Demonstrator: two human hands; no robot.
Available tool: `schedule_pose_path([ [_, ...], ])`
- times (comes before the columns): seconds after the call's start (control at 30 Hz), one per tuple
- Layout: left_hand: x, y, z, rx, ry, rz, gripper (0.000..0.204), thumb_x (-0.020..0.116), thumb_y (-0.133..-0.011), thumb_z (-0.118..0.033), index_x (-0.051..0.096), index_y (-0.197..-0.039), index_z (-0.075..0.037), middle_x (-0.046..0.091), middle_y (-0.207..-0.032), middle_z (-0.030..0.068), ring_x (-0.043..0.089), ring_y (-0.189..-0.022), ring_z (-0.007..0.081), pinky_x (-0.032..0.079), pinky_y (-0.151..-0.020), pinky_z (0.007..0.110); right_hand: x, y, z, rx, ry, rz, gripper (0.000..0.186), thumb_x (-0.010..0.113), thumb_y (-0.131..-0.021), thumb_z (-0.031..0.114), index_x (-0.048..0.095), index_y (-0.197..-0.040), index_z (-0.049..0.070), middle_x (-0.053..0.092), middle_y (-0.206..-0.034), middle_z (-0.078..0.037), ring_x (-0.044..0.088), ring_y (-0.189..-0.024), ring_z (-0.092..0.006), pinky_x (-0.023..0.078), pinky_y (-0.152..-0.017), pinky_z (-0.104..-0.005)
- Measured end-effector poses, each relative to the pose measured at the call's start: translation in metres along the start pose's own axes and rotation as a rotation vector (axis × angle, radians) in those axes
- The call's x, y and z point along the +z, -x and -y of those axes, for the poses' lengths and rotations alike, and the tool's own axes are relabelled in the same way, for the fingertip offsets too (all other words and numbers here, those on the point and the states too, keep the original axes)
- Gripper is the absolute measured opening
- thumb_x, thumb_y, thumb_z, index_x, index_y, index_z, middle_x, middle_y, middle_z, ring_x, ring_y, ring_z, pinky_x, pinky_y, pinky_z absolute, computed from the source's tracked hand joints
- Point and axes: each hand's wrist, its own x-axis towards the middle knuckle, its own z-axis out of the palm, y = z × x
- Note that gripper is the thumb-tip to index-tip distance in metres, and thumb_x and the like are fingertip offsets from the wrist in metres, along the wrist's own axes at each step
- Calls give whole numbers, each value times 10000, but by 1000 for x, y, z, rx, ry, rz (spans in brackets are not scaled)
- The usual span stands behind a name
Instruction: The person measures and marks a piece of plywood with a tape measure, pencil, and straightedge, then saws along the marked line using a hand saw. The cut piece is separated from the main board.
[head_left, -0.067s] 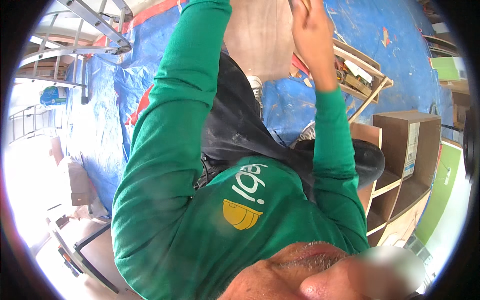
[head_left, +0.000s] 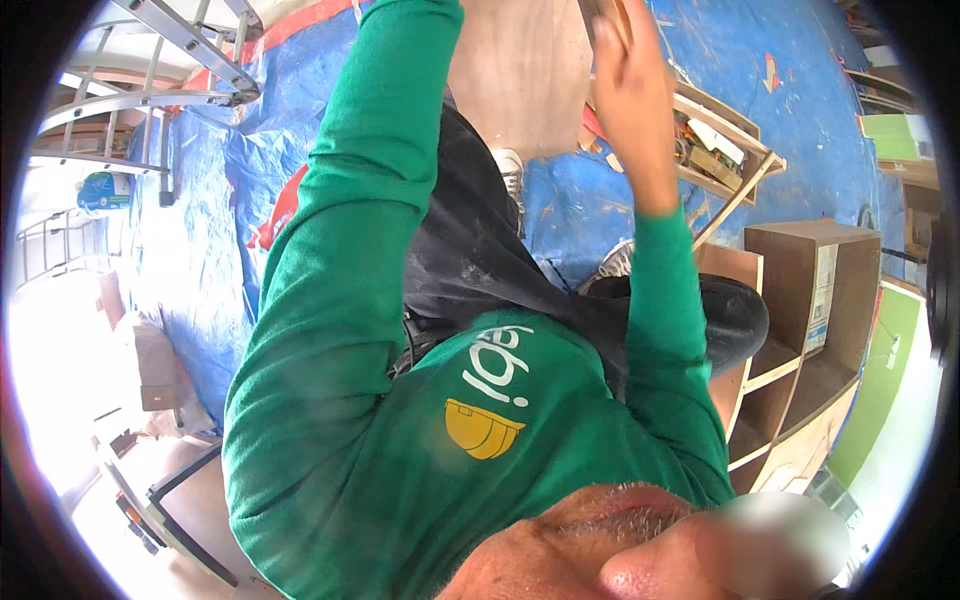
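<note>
My right hand (head_left: 640,110) is at the top of the view, right of the middle, closed on a thin flat tan-and-grey piece (head_left: 605,22). Only the near end of that piece shows; the upper edge cuts off the rest, and I cannot tell its kind. Beside this hand, a pale brown wooden panel (head_left: 515,85) stretches up past the frame edge. My left arm, in a green sleeve (head_left: 375,130), reaches up and out of the frame, so the left hand is hidden.
Blue plastic sheeting (head_left: 570,210) covers the floor. An open wooden box (head_left: 715,150) with offcuts stands beyond my right forearm. Brown wooden shelving (head_left: 810,250) is close on my right. At the upper left is a metal ladder (head_left: 190,50). My shoe (head_left: 510,175) is by the panel.
My right hand has come slightly back toward me with the flat piece, and more of that piece now shows. The left arm is nearly unchanged.
</note>
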Motion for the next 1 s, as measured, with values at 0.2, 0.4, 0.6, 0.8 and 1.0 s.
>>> schedule_pose_path([
  [0.2,18,-4,9,52,-2,26,277,620,-960,-334,752,-1070,-117,761,-1041,126,698,-1016,342,484,-895,552,-75,119,95,196,137,49,502,531,-1059,-17,462,-1553,-67,603,-1504,-294,627,-1384,-369,524,-1109,-428],
  [0.4,15,-8,2,4,-93,44,306,611,-979,-365,753,-1061,-107,760,-1035,128,704,-999,355,489,-891,549,-5,-9,20,29,34,17,449,550,-1093,106,520,-1528,-1,684,-1405,-221,701,-1263,-382,548,-1045,-426],
  [0.6,5,-7,3,25,-11,19,286,616,-980,-366,749,-1053,-123,755,-1033,120,706,-994,341,489,-892,551,-7,-9,3,5,-20,2,459,538,-1100,95,492,-1548,7,638,-1450,-263,655,-1325,-401,524,-1077,-428],
  [0.8,17,-4,10,54,-11,15,297,626,-969,-364,751,-1102,-131,754,-1075,107,695,-1048,328,481,-911,544,-80,123,92,215,82,73,515,530,-1050,-29,462,-1561,-24,592,-1519,-294,602,-1415,-375,481,-1158,-453],
  [1.0,7,-7,-2,-15,-54,24,300,637,-960,-372,757,-1080,-125,754,-1098,107,693,-1057,332,481,-922,545,-15,4,34,123,10,24,474,603,-1078,97,521,-1541,28,657,-1467,-215,666,-1329,-386,537,-1066,-423],
])
